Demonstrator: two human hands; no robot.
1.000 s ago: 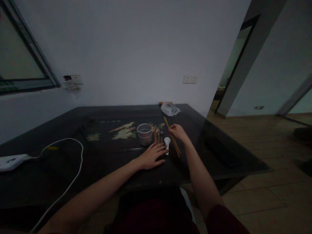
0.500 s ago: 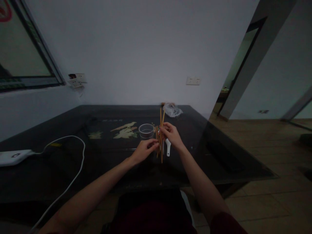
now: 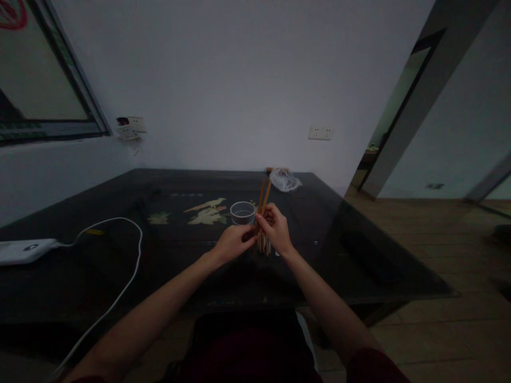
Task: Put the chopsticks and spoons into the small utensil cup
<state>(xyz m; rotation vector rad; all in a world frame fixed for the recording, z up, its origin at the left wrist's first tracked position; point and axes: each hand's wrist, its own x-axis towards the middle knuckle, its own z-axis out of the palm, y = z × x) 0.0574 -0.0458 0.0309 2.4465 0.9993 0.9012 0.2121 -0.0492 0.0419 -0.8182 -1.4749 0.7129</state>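
Note:
Several wooden chopsticks (image 3: 266, 194) stand nearly upright between my two hands, in the middle of the table. My right hand (image 3: 277, 229) is closed round them, with their upper ends poking out above its fingers. From the left, my left hand (image 3: 235, 242) pinches at the same bundle lower down; its fingertips are partly hidden. Below the fingers, the bundle's lower ends show. Just beyond my left hand sits a clear round plastic bowl (image 3: 242, 213). A white spoon (image 3: 277, 254) lies under my right hand, with only its handle end showing.
A crumpled clear plastic bag (image 3: 285, 181) lies at the back of the dark table (image 3: 319, 271) by the wall. On the left, a white power strip (image 3: 27, 252) trails a white cable (image 3: 140, 242) over the front edge. A dark flat object (image 3: 371, 258) lies at right.
My right hand has come down slightly and covers most of the spoon. The chopsticks have shifted within my hands, with two upper ends now closer together and tilted right. The view has shifted slightly.

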